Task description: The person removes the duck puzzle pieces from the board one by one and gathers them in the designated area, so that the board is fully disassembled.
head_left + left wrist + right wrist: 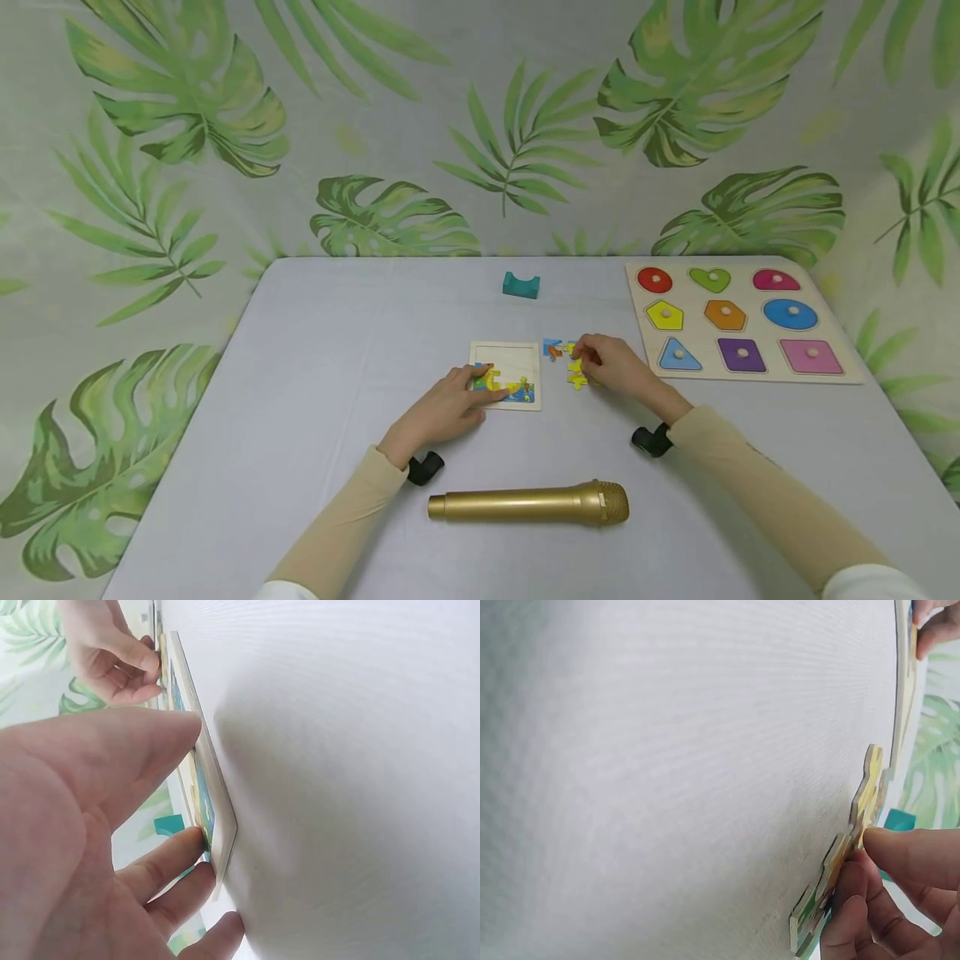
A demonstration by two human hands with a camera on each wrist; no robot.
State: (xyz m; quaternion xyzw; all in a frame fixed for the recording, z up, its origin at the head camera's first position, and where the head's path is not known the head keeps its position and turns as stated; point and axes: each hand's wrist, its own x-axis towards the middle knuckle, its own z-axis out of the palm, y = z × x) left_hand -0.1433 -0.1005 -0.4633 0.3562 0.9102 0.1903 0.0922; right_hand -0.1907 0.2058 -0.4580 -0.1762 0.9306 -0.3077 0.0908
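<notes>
A small square wooden puzzle tray (529, 354) lies mid-table, its lower part filled with yellow, blue and green pieces and its upper part bare wood. My left hand (448, 406) rests on it from the left, thumb and index finger spread over the fitted pieces; in the left wrist view the thumb (161, 739) touches near the rim. Loose jigsaw pieces (552, 347) lie right of the tray. Among them, my right hand (611, 364) has curled fingers and pinches a yellow puzzle piece (868, 791) between thumb and fingers, partly hidden by them.
A gold microphone (525, 504) lies in front, between the forearms. A teal notched block (521, 286) stands behind the tray. At the back right is a wooden shape board (708, 354) with knobbed coloured shapes. A leaf-print cloth (517, 150) hangs behind the table.
</notes>
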